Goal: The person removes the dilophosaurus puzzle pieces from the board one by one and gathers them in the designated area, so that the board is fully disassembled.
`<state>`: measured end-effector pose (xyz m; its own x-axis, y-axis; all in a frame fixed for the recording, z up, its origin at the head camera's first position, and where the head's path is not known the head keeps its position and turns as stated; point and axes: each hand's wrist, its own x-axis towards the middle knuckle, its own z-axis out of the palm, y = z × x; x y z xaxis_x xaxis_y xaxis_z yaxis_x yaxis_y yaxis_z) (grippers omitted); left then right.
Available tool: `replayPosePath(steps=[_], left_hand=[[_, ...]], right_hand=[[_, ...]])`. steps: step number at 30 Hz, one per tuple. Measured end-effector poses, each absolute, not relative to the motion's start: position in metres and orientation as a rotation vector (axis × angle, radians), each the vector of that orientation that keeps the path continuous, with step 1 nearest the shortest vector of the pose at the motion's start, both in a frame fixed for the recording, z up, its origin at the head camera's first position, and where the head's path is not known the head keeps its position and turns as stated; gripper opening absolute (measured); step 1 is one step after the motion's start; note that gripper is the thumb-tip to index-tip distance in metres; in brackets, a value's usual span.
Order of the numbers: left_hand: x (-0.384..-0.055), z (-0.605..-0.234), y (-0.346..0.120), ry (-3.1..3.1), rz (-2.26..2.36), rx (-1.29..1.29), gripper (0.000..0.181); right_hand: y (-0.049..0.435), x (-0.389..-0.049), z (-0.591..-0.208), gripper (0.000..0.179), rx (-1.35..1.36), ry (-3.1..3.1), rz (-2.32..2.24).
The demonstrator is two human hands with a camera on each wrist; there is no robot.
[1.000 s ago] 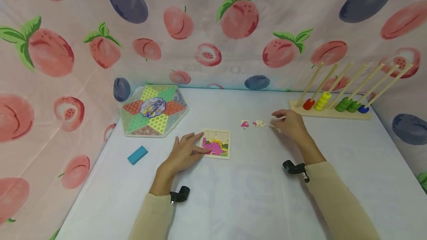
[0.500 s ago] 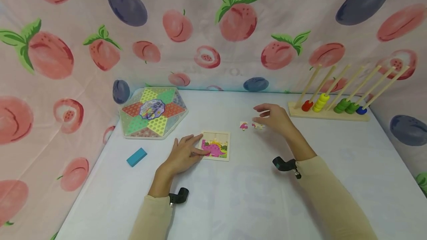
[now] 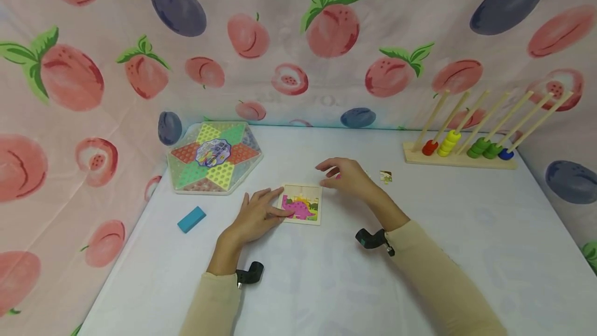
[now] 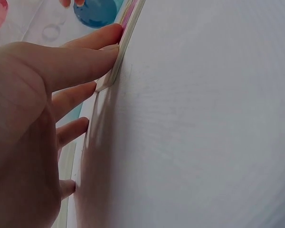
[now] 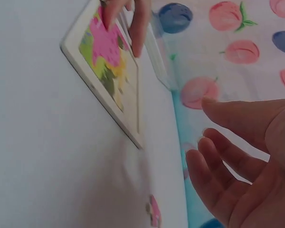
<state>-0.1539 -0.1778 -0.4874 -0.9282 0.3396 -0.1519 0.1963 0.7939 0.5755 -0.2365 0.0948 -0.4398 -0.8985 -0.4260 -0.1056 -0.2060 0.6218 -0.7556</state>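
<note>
A small square wooden jigsaw tray (image 3: 300, 204) lies on the white table, with a pink dinosaur picture in its near part and bare wood in its far part. My left hand (image 3: 255, 215) rests at its left edge, thumb and forefinger touching it. Just off the tray's far right corner hovers my right hand (image 3: 347, 178); in the right wrist view its fingers are loosely bent and nothing is between them. A pink puzzle piece (image 5: 154, 211) lies below it, partly hidden in the head view. Another piece (image 3: 385, 176) lies farther right. A third between them is almost fully covered.
A blue block (image 3: 191, 220) lies left of my left hand. Behind it sits a hexagonal Chinese checkers box (image 3: 214, 157). At the back right stands a wooden rack (image 3: 459, 157) with upright rods and coloured beads. A fruit-patterned cloth (image 3: 289, 30) hangs behind the table.
My right hand has moved left, across the loose pieces, to the tray's right side. The rightmost piece has come into sight. My left hand stays at the tray.
</note>
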Motion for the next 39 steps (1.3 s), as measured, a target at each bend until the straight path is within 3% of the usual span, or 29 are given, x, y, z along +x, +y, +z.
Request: replayPosePath(steps=[19,27,39], left_hand=[[-0.154,-0.488,-0.178,2.729,0.874,0.416,0.024],[-0.153,-0.488,-0.18,2.742,0.879,0.441,0.023],[-0.155,-0.487,-0.185,2.718,0.861,0.508,0.029]], right_hand=[[0.047,-0.227,-0.469,0.032,-0.627,2.482,-1.047],[0.038,-0.226,-0.478,0.029,-0.739,2.526,-0.936],[0.036,-0.23,-0.48,0.019,-0.692,2.53,-0.895]])
